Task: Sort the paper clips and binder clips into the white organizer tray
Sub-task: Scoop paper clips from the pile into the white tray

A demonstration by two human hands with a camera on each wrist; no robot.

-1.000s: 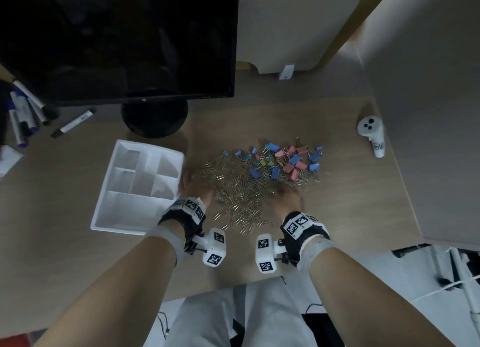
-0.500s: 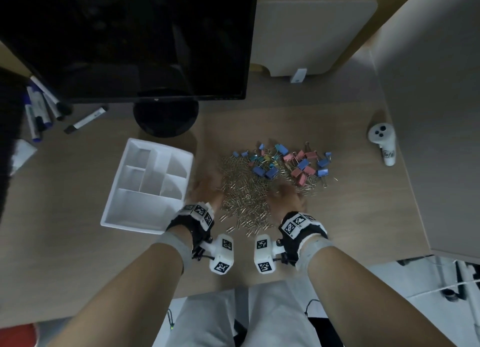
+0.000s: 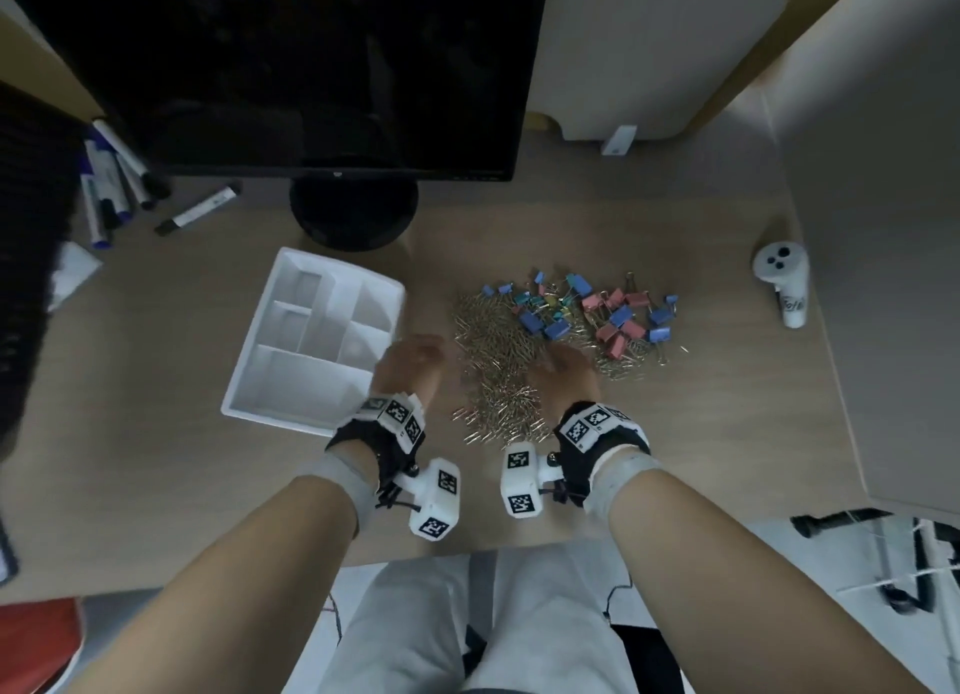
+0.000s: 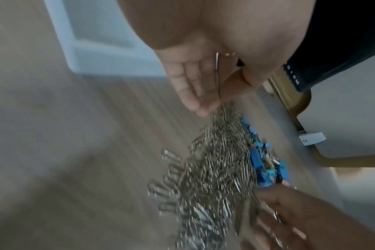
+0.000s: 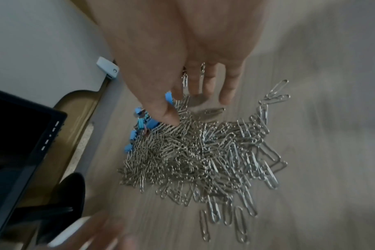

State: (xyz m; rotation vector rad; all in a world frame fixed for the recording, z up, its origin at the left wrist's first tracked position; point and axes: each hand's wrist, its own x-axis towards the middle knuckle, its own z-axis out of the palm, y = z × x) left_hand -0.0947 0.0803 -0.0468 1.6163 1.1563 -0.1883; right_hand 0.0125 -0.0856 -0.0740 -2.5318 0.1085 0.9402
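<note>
Silver paper clips [image 3: 498,366] are heaped on a desk [image 3: 156,381], with coloured binder clips [image 3: 597,314] mixed in at the far edge. A white tray [image 3: 304,384], nothing yet sorted into it, lies just to the left. A few paper clips are pinched in the left hand [image 3: 410,363], seemingly meant for the tray. The right hand [image 3: 563,376] has straight, spread fingers [image 5: 227,94] set into the heap, probably to rake more loose.

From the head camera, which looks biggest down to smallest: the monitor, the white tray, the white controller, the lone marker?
1. monitor
2. white tray
3. white controller
4. lone marker: about as long as the controller, but far thinner.
</note>
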